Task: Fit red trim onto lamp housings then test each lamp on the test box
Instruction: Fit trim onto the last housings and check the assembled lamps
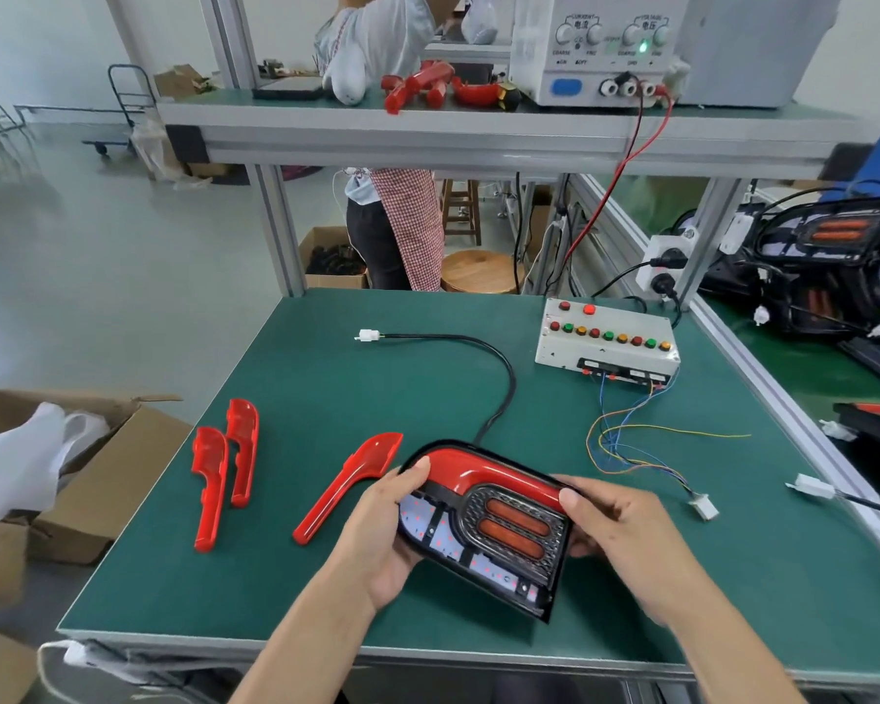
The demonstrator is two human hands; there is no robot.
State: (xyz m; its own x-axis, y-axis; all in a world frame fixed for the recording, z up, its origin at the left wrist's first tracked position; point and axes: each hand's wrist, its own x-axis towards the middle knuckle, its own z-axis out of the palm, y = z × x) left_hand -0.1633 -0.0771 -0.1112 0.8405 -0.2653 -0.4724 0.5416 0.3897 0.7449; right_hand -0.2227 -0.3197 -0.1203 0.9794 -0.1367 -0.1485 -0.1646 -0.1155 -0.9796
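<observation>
Lying loose on the green mat (pixel 296 398) to the left of the lamp housing (pixel 483 533): three spare red trim pieces (pixel 224 470), apart from it. Gripping the housing's left edge, left hand (pixel 384 530) with fingers curled under and thumb on the fitted red trim (pixel 483 472); gripping its right edge, right hand (pixel 618 530), thumb pressing the trim's end. Sitting behind and right of the housing, well apart: test box (pixel 605 343).
</observation>
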